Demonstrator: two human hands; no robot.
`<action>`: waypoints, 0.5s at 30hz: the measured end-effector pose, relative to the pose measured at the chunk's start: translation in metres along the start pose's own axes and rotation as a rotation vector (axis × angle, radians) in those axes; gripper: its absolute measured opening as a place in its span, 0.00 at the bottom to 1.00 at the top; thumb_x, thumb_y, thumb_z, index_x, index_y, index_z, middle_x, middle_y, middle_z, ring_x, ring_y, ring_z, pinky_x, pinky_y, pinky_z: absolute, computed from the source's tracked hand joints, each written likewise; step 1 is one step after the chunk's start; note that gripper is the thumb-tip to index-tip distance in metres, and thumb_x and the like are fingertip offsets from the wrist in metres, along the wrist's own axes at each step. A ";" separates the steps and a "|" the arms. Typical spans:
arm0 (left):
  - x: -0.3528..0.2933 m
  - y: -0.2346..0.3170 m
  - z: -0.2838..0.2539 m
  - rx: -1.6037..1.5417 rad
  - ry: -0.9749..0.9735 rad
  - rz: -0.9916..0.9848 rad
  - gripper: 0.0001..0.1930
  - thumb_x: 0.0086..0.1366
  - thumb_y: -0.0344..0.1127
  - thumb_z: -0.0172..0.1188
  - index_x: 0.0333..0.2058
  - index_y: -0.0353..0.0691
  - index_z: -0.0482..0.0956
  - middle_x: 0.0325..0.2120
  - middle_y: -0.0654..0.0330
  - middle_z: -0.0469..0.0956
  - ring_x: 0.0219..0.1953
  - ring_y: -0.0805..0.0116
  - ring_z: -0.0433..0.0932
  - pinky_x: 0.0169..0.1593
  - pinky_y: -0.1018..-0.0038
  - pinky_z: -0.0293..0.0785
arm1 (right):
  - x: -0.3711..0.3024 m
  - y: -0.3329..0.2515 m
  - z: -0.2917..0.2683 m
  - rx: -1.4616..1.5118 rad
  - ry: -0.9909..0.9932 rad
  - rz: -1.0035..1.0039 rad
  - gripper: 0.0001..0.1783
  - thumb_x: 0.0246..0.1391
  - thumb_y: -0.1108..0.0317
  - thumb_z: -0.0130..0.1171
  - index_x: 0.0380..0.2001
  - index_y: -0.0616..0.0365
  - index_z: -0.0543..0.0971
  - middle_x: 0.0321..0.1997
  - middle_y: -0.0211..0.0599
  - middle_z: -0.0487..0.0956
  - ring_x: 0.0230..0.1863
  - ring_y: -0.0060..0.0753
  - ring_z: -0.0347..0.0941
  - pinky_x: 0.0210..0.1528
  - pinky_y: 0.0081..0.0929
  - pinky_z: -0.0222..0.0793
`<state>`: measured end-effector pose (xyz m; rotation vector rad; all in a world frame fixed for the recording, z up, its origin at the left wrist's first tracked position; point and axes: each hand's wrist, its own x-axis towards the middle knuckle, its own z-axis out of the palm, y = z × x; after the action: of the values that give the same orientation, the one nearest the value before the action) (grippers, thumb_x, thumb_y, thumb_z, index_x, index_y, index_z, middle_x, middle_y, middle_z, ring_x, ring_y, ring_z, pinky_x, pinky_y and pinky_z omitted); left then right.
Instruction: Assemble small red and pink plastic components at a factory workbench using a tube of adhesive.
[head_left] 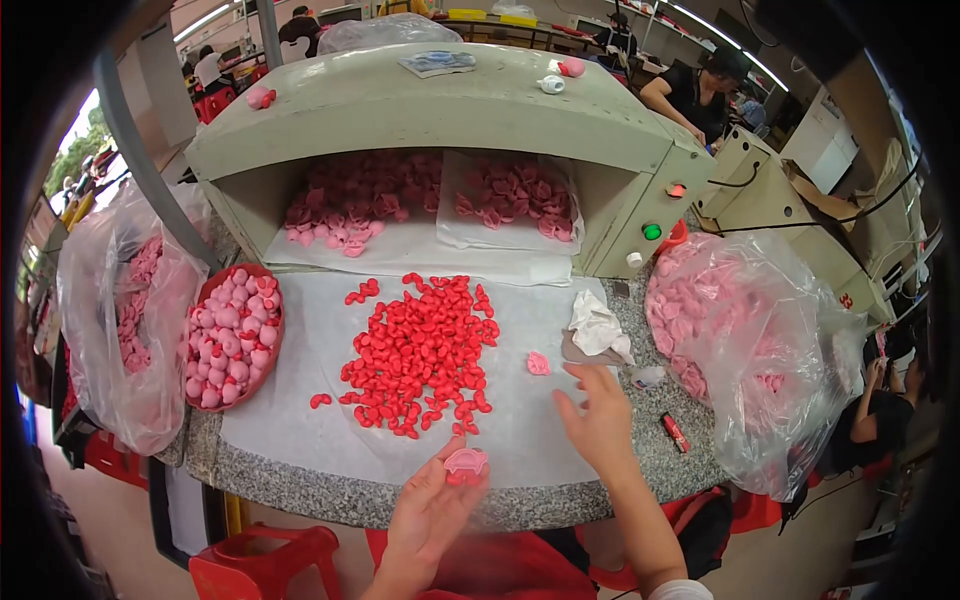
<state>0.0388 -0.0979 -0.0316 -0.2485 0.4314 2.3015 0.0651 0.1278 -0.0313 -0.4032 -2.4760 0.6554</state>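
My left hand [425, 505], at the table's near edge, holds a small pink plastic part [466, 461] with red at its lower side. The fingers are closed around it. To the right, my right hand [600, 412] hovers over the white sheet with fingers apart and nothing in them. Just beyond its fingertips lies a loose pink piece [538, 363]. A heap of small red bean-shaped plastic parts [425, 345] covers the middle of the sheet [280, 390], with a few strays at its edges.
A pale green metal hood [420, 110] stands behind, pink parts inside. On the left are a basket of pink-and-red balls [233, 335] and a plastic bag [150, 330]. A bag of pink parts [740, 350], crumpled tissue [598, 328] and red tube [674, 433] lie right. A co-worker [705, 90] sits beyond.
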 end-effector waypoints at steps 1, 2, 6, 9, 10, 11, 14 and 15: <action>-0.001 0.003 -0.001 -0.005 -0.003 -0.003 0.19 0.62 0.36 0.49 0.50 0.34 0.64 0.41 0.51 0.72 0.44 0.57 0.71 0.50 0.66 0.69 | 0.010 0.002 0.018 -0.062 -0.051 -0.006 0.23 0.35 0.72 0.64 0.40 0.61 0.73 0.33 0.40 0.74 0.32 0.36 0.71 0.37 0.30 0.67; -0.001 0.005 0.000 -0.012 -0.020 0.001 0.19 0.62 0.36 0.49 0.50 0.34 0.64 0.41 0.51 0.71 0.44 0.57 0.71 0.50 0.66 0.69 | 0.019 0.007 0.026 -0.131 -0.094 -0.005 0.24 0.34 0.71 0.65 0.40 0.61 0.73 0.34 0.40 0.74 0.32 0.36 0.71 0.36 0.29 0.68; -0.010 0.017 -0.009 -0.040 0.026 0.128 0.19 0.63 0.36 0.49 0.50 0.34 0.64 0.41 0.50 0.71 0.44 0.57 0.71 0.50 0.65 0.69 | 0.031 0.016 0.036 -0.096 -0.182 0.114 0.26 0.32 0.69 0.66 0.40 0.62 0.72 0.34 0.39 0.74 0.33 0.36 0.71 0.37 0.29 0.68; -0.006 0.025 -0.019 -0.083 0.045 0.149 0.18 0.63 0.35 0.48 0.50 0.34 0.64 0.42 0.50 0.71 0.44 0.56 0.72 0.50 0.65 0.70 | 0.028 0.018 0.041 -0.067 -0.169 0.113 0.27 0.31 0.68 0.67 0.40 0.63 0.73 0.33 0.39 0.74 0.33 0.36 0.71 0.37 0.29 0.68; -0.005 0.025 -0.021 -0.089 0.051 0.143 0.18 0.63 0.35 0.48 0.50 0.34 0.64 0.42 0.50 0.71 0.44 0.56 0.72 0.50 0.65 0.70 | 0.029 0.016 0.041 -0.079 -0.161 0.102 0.26 0.31 0.68 0.67 0.39 0.62 0.73 0.33 0.39 0.74 0.33 0.36 0.72 0.36 0.29 0.68; -0.002 0.025 -0.021 -0.085 0.038 0.129 0.18 0.63 0.35 0.48 0.50 0.33 0.64 0.42 0.50 0.71 0.44 0.56 0.72 0.49 0.65 0.70 | 0.030 0.016 0.041 -0.094 -0.150 0.092 0.25 0.31 0.69 0.67 0.38 0.62 0.74 0.32 0.38 0.74 0.32 0.35 0.72 0.36 0.29 0.68; 0.003 0.025 -0.021 -0.091 0.022 0.096 0.18 0.63 0.35 0.48 0.50 0.33 0.64 0.42 0.51 0.71 0.44 0.56 0.72 0.49 0.65 0.70 | 0.032 0.021 0.047 -0.098 -0.154 0.111 0.22 0.32 0.70 0.66 0.36 0.61 0.74 0.31 0.37 0.73 0.31 0.33 0.72 0.33 0.28 0.68; 0.005 0.026 -0.022 -0.096 0.016 0.085 0.18 0.63 0.35 0.48 0.50 0.33 0.64 0.42 0.51 0.71 0.44 0.56 0.72 0.49 0.65 0.70 | 0.032 0.021 0.048 -0.101 -0.158 0.115 0.22 0.32 0.70 0.66 0.36 0.61 0.74 0.31 0.37 0.73 0.31 0.33 0.72 0.33 0.28 0.68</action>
<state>0.0178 -0.1197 -0.0471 -0.3013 0.3452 2.4088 0.0152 0.1411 -0.0640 -0.5551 -2.6592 0.6314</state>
